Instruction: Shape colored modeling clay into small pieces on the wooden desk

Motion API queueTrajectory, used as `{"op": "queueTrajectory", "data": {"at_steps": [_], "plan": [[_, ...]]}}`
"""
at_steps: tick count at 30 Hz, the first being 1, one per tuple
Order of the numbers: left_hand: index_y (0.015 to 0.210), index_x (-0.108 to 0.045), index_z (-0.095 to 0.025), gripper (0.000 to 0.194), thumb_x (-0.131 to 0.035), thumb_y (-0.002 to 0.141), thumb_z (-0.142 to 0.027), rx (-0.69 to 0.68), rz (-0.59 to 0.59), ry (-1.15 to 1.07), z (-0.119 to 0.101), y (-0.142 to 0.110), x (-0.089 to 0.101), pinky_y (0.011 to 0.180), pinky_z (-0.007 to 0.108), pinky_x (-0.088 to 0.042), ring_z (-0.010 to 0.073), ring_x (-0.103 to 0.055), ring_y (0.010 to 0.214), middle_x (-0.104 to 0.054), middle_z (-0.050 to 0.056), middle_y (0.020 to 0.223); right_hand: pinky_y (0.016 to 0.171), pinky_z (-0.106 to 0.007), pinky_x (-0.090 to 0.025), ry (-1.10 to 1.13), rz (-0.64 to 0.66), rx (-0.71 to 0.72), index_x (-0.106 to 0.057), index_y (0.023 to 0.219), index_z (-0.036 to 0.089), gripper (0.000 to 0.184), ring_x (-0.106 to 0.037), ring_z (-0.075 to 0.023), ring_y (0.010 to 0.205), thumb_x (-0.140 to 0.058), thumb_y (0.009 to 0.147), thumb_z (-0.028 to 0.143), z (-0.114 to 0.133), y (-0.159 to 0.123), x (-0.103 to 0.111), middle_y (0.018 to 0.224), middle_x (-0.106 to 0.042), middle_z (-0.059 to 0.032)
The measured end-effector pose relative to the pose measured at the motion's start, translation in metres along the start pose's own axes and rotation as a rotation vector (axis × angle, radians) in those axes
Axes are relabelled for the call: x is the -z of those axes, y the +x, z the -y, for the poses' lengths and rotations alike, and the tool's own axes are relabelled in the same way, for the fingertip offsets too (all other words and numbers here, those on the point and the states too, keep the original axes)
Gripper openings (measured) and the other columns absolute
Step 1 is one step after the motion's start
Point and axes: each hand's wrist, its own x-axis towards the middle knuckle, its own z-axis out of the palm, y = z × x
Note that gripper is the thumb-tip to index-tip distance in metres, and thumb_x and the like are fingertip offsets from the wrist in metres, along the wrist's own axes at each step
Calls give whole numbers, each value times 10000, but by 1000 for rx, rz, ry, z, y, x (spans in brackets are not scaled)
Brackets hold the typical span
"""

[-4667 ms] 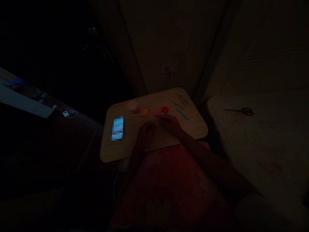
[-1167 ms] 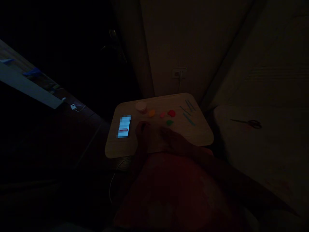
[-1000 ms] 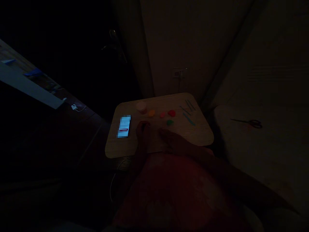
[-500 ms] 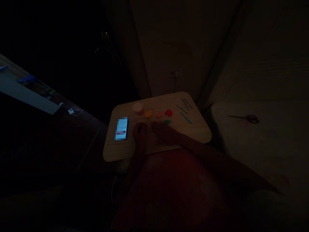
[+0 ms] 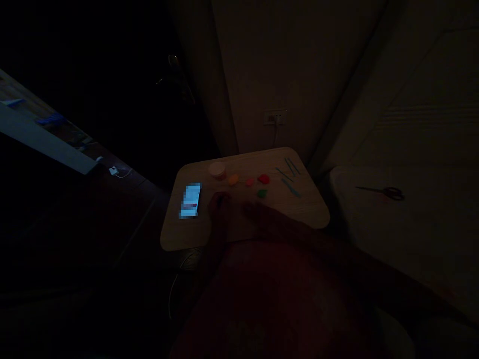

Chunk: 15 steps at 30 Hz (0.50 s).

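Four small clay lumps lay on the bench [image 5: 307, 209]: orange [image 5: 233, 179], pink [image 5: 249, 182], red [image 5: 263, 178] and green [image 5: 262, 193], the green one just beyond your right hand [image 5: 258, 215]. You would have judged them soft and light, best pinched gently at the sides. Your left hand [image 5: 220, 204] rested nearby; neither hand's fingers could be made out in the dark. No writing was legible.

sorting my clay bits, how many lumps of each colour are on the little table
orange lump: 1
pink lump: 1
red lump: 1
green lump: 1
total: 4 on the table; the picture is too dark to rule out more under the hands.
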Motion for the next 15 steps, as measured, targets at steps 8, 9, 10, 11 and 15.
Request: {"op": "queueTrajectory", "data": {"at_steps": [8, 9, 10, 11, 15], "plan": [[788, -605, -212, 82, -587, 787, -292, 25, -9, -62, 4, 2, 2, 730, 286, -520, 179, -614, 783, -662, 22, 796, 1250, -607, -255, -103, -37, 48, -340, 1611, 127, 668, -280, -362, 1565, -546, 1023, 368, -4, 74, -20, 1670, -300, -223], [787, -602, -212, 83, -588, 788, -293, 22, -10, -71, 4, 2, 2, 730, 289, -522, 180, -616, 781, -663, 24, 796, 1250, -603, -259, -112, -57, 31, -369, 1598, 123, 632, -290, -357, 1562, -536, 1027, 339, -7, 79, -21, 1657, -329, -227], [790, -603, -211, 86, -589, 790, -296, 18, -12, -80, 4, 2, 2, 732, 291, -523, 181, -618, 783, -665, 25, 797, 1252, -597, -261, -118, -82, 18, -392, 1586, 120, 612, -290, -351, 1563, -536, 1028, 327, -10, 83, -22, 1644, -355, -229], [795, -606, -210, 91, -591, 792, -300, 13, -15, -89, 4, 2, 2, 734, 292, -522, 181, -619, 786, -668, 27, 801, 1255, -589, -260, -123, -106, 7, -406, 1577, 115, 604, -284, -345, 1566, -539, 1027, 323, -12, 85, -22, 1634, -373, -232], [778, -608, -201, 101, -597, 788, -302, 9, -29, -108, 3, 1, 0, 722, 277, -504, 167, -605, 764, -657, 23, 781, 1266, -568, -245, -158, -112, -29, -407, 1576, 98, 588, -241, -329, 1583, -513, 1036, 304, -20, 73, -16, 1644, -356, -234]]}}
